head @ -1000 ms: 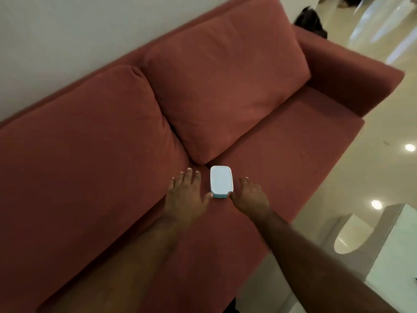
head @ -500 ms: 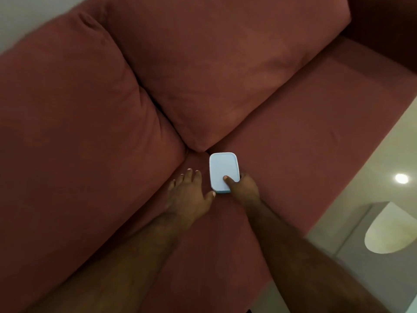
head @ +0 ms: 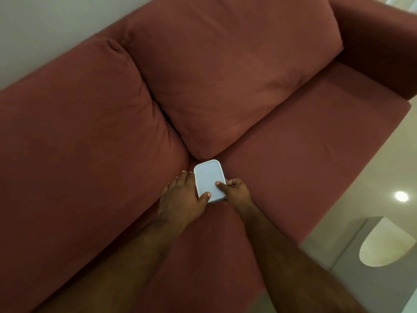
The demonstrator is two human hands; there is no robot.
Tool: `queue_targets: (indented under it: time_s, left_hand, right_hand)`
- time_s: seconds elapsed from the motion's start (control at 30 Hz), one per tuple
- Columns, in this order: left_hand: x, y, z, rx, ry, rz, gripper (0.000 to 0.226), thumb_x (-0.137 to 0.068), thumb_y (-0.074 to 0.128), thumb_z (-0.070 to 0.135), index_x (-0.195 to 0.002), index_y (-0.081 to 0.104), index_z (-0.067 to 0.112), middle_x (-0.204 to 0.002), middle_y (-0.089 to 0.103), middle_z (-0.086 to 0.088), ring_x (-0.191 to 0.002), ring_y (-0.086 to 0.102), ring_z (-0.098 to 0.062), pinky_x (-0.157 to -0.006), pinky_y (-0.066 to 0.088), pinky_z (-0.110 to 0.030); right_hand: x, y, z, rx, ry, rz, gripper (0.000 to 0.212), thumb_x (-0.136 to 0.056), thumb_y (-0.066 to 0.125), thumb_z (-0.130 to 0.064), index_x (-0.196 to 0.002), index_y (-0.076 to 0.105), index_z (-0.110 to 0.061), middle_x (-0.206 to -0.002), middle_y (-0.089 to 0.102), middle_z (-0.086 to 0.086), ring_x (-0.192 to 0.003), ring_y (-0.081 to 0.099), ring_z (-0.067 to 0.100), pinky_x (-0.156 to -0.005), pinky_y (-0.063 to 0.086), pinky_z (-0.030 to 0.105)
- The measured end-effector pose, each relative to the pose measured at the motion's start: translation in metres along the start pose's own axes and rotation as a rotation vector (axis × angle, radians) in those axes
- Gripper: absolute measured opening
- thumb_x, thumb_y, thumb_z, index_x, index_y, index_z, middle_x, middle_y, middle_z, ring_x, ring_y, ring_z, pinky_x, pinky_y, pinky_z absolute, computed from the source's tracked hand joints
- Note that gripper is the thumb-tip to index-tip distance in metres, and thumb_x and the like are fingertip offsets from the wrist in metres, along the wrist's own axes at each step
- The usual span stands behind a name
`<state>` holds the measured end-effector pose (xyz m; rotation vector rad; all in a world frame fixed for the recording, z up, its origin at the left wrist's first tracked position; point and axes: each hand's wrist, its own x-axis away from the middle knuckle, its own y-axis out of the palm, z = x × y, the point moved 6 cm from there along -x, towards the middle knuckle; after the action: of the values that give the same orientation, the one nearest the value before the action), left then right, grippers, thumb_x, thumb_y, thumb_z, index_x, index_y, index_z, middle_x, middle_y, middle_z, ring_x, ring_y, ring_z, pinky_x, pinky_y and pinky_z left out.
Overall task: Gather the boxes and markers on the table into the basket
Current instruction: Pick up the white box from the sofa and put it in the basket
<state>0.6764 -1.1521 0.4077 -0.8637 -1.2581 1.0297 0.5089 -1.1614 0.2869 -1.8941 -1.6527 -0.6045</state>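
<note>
A small pale blue box (head: 208, 178) with rounded corners lies on the seat of a red sofa (head: 304, 141), just below the gap between two back cushions. My left hand (head: 182, 197) grips its left side, thumb on the lid near the lower edge. My right hand (head: 235, 192) holds its right side, thumb pressed on the lid. No basket or markers are in view.
Two large red back cushions (head: 225, 75) lean against the wall behind the box. The sofa's right armrest (head: 383, 41) stands at the upper right. A pale glossy floor (head: 383, 177) and a white table with a curved cut-out (head: 381, 247) lie to the right.
Both hands have closed in on the box. My left hand moved from flat on the seat to gripping the box's left side, and my right thumb came onto the lid.
</note>
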Motion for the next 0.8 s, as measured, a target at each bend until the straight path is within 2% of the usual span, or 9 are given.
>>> queue_targets:
  time_s: [0.1, 0.13, 0.2, 0.27, 0.37, 0.53, 0.63, 0.73, 0.8]
  left_hand:
    - [0.017, -0.019, -0.01, 0.044, -0.034, 0.027, 0.081, -0.091, 0.043, 0.065, -0.154, 0.025, 0.018, -0.162, 0.025, -0.006, -0.147, 0.027, -0.023, -0.116, 0.025, -0.043]
    - [0.022, -0.024, -0.012, 0.058, -0.039, 0.032, 0.08, -0.091, 0.042, 0.065, -0.153, 0.025, 0.018, -0.161, 0.026, -0.005, -0.147, 0.027, -0.023, -0.116, 0.026, -0.043]
    - [0.038, -0.04, -0.019, 0.088, -0.041, 0.043, 0.079, -0.092, 0.04, 0.066, -0.153, 0.025, 0.017, -0.16, 0.028, -0.005, -0.146, 0.03, -0.023, -0.114, 0.028, -0.043]
    - [0.057, -0.061, -0.025, 0.152, -0.053, 0.059, 0.078, -0.093, 0.038, 0.065, -0.153, 0.025, 0.015, -0.159, 0.031, -0.006, -0.144, 0.033, -0.024, -0.113, 0.03, -0.043]
    - [0.087, -0.096, -0.038, 0.29, -0.089, 0.078, 0.078, -0.095, 0.035, 0.063, -0.154, 0.023, 0.013, -0.16, 0.03, -0.008, -0.143, 0.035, -0.026, -0.113, 0.03, -0.042]
    - [0.157, -0.161, -0.063, 0.489, -0.011, 0.124, 0.077, -0.096, 0.034, 0.062, -0.156, 0.019, 0.017, -0.161, 0.027, -0.005, -0.146, 0.03, -0.022, -0.115, 0.027, -0.038]
    - [0.207, -0.197, -0.081, 0.581, 0.061, 0.176, 0.076, -0.095, 0.036, 0.064, -0.156, 0.022, 0.021, -0.159, 0.032, 0.0, -0.143, 0.035, -0.018, -0.114, 0.031, -0.037]
    - [0.271, -0.232, -0.1, 0.706, 0.172, 0.237, 0.065, -0.095, 0.039, 0.063, -0.151, 0.031, 0.032, -0.146, 0.048, 0.011, -0.128, 0.049, -0.009, -0.102, 0.041, -0.03]
    - [0.314, -0.248, -0.114, 0.765, 0.224, 0.272, 0.061, -0.096, 0.04, 0.062, -0.151, 0.031, 0.037, -0.142, 0.049, 0.019, -0.119, 0.052, -0.003, -0.095, 0.04, -0.024]
  right_hand:
    - [0.026, 0.003, -0.018, -0.106, -0.007, -0.07, 0.066, -0.07, 0.085, -0.041, -0.117, 0.053, -0.007, -0.113, 0.068, 0.012, -0.091, 0.071, 0.025, -0.052, 0.054, 0.026]
    - [0.038, 0.003, -0.025, -0.137, -0.002, -0.1, 0.069, -0.073, 0.084, -0.038, -0.125, 0.05, -0.008, -0.117, 0.066, 0.01, -0.095, 0.07, 0.025, -0.053, 0.055, 0.027]
    - [0.073, 0.008, -0.042, -0.203, 0.0, -0.179, 0.061, -0.083, 0.077, -0.026, -0.133, 0.045, -0.01, -0.115, 0.065, 0.005, -0.092, 0.071, 0.021, -0.055, 0.056, 0.026]
    - [0.116, 0.013, -0.064, -0.251, -0.037, -0.263, 0.052, -0.089, 0.071, -0.019, -0.134, 0.046, -0.012, -0.108, 0.068, 0.002, -0.083, 0.073, 0.015, -0.058, 0.056, 0.026]
    - [0.18, 0.021, -0.094, -0.289, -0.125, -0.319, 0.044, -0.092, 0.067, -0.019, -0.133, 0.051, -0.017, -0.113, 0.069, 0.003, -0.088, 0.074, 0.012, -0.066, 0.058, 0.026]
    - [0.288, 0.038, -0.134, -0.307, -0.268, -0.307, 0.038, -0.094, 0.064, -0.019, -0.131, 0.055, -0.019, -0.109, 0.073, -0.001, -0.093, 0.073, 0.013, -0.069, 0.058, 0.028]
    - [0.351, 0.048, -0.152, -0.269, -0.34, -0.255, 0.038, -0.093, 0.065, -0.023, -0.13, 0.057, -0.019, -0.109, 0.072, 0.0, -0.096, 0.072, 0.015, -0.073, 0.06, 0.033]
    - [0.419, 0.064, -0.164, -0.233, -0.413, -0.23, 0.037, -0.091, 0.068, -0.029, -0.127, 0.059, -0.023, -0.119, 0.068, 0.006, -0.101, 0.071, 0.018, -0.078, 0.061, 0.04]
    - [0.466, 0.075, -0.166, -0.226, -0.461, -0.24, 0.036, -0.092, 0.066, -0.028, -0.127, 0.06, -0.022, -0.117, 0.069, 0.005, -0.097, 0.072, 0.016, -0.073, 0.06, 0.035]
